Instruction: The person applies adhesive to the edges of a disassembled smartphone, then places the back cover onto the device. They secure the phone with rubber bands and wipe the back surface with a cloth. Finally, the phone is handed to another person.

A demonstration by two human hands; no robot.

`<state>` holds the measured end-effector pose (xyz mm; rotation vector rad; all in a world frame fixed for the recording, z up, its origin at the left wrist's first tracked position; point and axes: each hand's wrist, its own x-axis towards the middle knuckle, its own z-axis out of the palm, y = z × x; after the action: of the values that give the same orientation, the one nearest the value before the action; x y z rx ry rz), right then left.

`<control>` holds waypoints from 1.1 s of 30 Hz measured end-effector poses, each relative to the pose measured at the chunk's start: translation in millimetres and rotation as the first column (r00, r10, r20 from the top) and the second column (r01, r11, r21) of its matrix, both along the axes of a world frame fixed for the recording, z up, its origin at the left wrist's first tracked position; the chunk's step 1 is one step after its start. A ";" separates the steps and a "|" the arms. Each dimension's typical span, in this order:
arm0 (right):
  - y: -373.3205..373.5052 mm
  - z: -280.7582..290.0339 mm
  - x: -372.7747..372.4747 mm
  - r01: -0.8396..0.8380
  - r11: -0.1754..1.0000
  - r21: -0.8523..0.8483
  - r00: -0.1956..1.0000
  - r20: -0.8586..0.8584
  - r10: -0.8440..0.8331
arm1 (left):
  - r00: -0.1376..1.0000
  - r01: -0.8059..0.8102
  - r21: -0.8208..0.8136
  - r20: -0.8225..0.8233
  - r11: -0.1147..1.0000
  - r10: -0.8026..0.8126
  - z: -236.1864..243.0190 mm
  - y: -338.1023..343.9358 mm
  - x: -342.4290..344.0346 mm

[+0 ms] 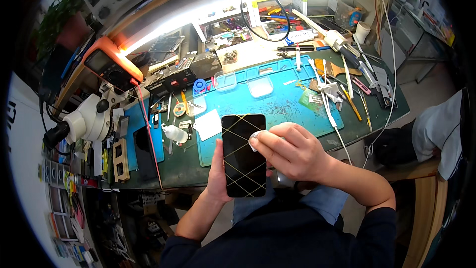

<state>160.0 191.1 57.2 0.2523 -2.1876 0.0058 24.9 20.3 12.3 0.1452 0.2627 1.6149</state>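
My left hand [217, 176] is wrapped round a black smartphone [245, 168], its fingers behind and its thumb along the left edge. The phone is upright in front of me, over the near edge of the bench, and thin gold lines criss-cross its glossy face. My right hand [292, 151] pinches a small white scrap [255, 139], mostly covered by the fingertips, against the upper right of that face. I cannot make out the scrap's material. Beyond the phone's left side lies a white paper sheet [208, 125] on the blue work mat [287, 111].
Clear plastic boxes [260, 87] sit on the mat. To the left are a white bottle [175, 134], a microscope [89, 119] and an orange multimeter [106, 64]. A brush [339, 70], knives and white cables lie right. Another person [436, 134] is at the right.
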 end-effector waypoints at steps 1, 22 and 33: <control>2.8 3.6 2.6 0.013 1.000 -0.012 1.000 0.028 -0.013 | 0.998 0.033 -0.024 -0.057 0.999 -0.035 -6.0 -2.3 -4.0; -1.7 15.9 -23.6 0.022 0.995 -0.100 0.999 -0.025 -0.024 | 0.896 -0.024 -0.276 -0.432 0.961 -0.102 12.5 -7.5 16.5; -15.8 3.6 -20.7 -0.045 0.999 -0.007 0.999 0.001 0.045 | 0.893 -0.145 -0.358 -0.448 0.922 -0.033 16.7 0.6 16.1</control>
<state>139.3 175.3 60.8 0.2978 -2.1820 0.0383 41.0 20.9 29.0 0.2084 0.9443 1.5410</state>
